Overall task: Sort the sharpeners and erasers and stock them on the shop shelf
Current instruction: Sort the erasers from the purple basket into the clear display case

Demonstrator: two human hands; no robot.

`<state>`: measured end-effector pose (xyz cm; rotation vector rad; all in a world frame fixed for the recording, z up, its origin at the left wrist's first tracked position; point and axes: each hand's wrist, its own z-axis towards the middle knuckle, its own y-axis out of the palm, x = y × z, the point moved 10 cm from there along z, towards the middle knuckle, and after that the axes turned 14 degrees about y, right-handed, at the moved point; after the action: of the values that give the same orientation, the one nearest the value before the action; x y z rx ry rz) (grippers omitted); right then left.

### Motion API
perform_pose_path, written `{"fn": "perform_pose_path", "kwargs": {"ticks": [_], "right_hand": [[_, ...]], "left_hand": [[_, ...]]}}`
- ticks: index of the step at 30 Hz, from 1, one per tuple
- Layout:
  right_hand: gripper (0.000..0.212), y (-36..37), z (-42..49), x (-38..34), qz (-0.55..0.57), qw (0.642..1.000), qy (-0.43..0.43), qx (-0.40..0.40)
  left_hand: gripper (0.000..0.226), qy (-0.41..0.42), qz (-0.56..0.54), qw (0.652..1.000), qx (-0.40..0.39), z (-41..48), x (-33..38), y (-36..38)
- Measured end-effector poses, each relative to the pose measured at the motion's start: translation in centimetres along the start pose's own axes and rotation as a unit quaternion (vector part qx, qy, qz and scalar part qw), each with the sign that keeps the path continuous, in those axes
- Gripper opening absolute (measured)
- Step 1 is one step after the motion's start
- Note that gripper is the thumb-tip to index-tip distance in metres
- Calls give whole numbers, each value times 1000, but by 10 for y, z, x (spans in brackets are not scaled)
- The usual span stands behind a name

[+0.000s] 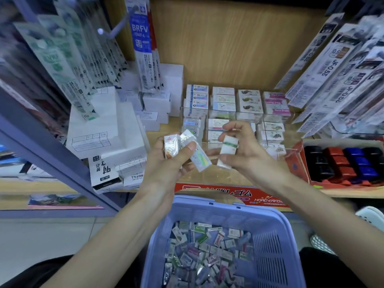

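the sorting step is in hand. the left hand [170, 161] curls its grip round a small bunch of wrapped erasers [187, 145], about 3 of them, with the thumb pressed across the top one. the right hand [247, 151] pinches a green-banded eraser [228, 144] between thumb and fingers, its grip closed on it. a 2nd white piece may sit beneath it, but the blur leaves that unsure.

both hands hover over the front of the clear acrylic organiser [289, 151] on the shop shelf [164, 129], whose compartments hold stacks of erasers grouped by design. below, the lilac basket [276, 225] is full of loose mixed erasers [207, 246], so i judge the job far from done. the sharpeners [351, 161] sit in a red tray [299, 163] at the right.

next, the green-banded eraser needs the compartment with matching wrappers. that means finding it, laying the piece flat on that stack without toppling its neighbours, then drawing the next one from the left hand.
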<state>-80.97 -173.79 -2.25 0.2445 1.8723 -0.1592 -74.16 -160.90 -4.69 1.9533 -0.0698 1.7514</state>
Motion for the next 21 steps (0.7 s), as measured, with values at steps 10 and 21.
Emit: {"fn": "perform_pose_path", "kwargs": {"ticks": [10, 21], "right_hand": [[55, -17, -47, 7, -6, 992, 29, 126], [20, -28, -52, 21, 8, 986, 51, 156]], "left_hand": [[18, 11, 5, 1000, -22, -4, 0, 10], [18, -3, 3, 1000, -14, -1, -4, 10]]}}
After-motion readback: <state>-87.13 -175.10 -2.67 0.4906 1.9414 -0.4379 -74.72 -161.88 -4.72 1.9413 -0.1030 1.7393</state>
